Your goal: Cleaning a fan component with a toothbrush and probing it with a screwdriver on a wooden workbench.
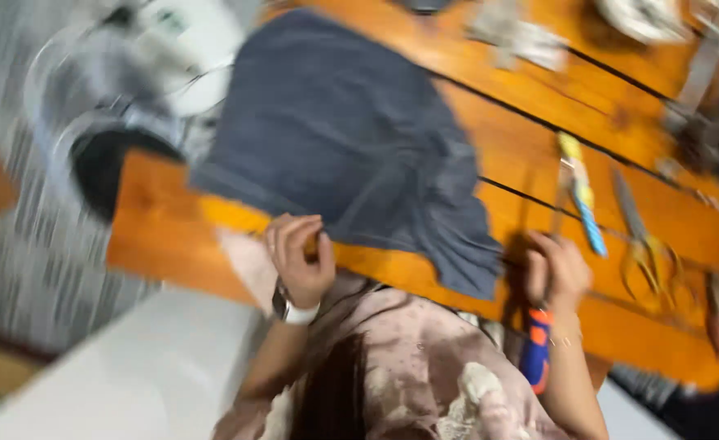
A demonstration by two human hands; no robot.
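The head view is blurred and tilted. A dark grey-blue cloth (351, 138) lies spread over an orange wooden table (530, 138), its lower edge hanging at the table's near rim. The left hand (298, 257) is curled, fingers folded over the table edge and pinching the cloth's hem there; a pale watch band sits on the wrist. The right hand (556, 273) is closed around a tool with a blue and orange handle (537, 346), whose thin shaft points up across the tabletop; the tool's kind cannot be told. Just beside it lie a yellow and blue striped stick (583, 195) and yellow-handled scissors (643, 244). A white sewing machine (156, 73) stands beyond the cloth.
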